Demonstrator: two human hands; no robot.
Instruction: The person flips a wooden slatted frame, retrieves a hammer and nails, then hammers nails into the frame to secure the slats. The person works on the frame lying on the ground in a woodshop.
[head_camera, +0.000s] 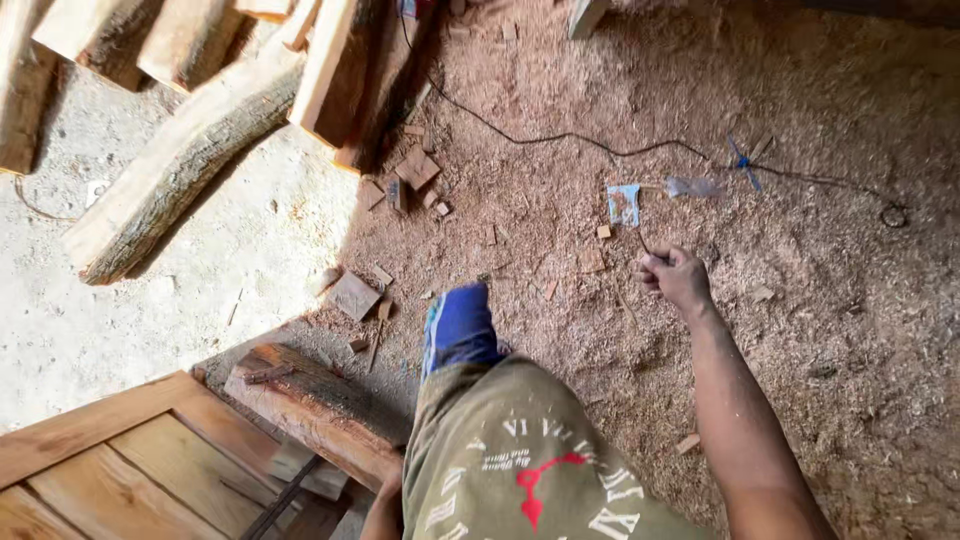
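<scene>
My right hand (672, 276) is stretched out over the sawdust-covered floor (820, 330). Its fingers are curled shut around a thin dark object (643, 243) that sticks out above the fist. Only a bit of my left hand (385, 500) shows at the bottom edge, beside a rough wooden beam (315, 405). My olive printed shirt (520, 460) hides most of that hand, and its fingers cannot be made out. A blue-clad leg (458, 325) pokes out ahead of the shirt.
A black cable (560, 137) snakes across the sawdust to the right. Thick timbers (185, 150) lean at the upper left over pale concrete (120, 310). A panelled wooden door piece (110, 460) lies at the lower left. Small wood offcuts (415, 168), a blue scrap (624, 203) and a plastic bottle (692, 186) litter the floor.
</scene>
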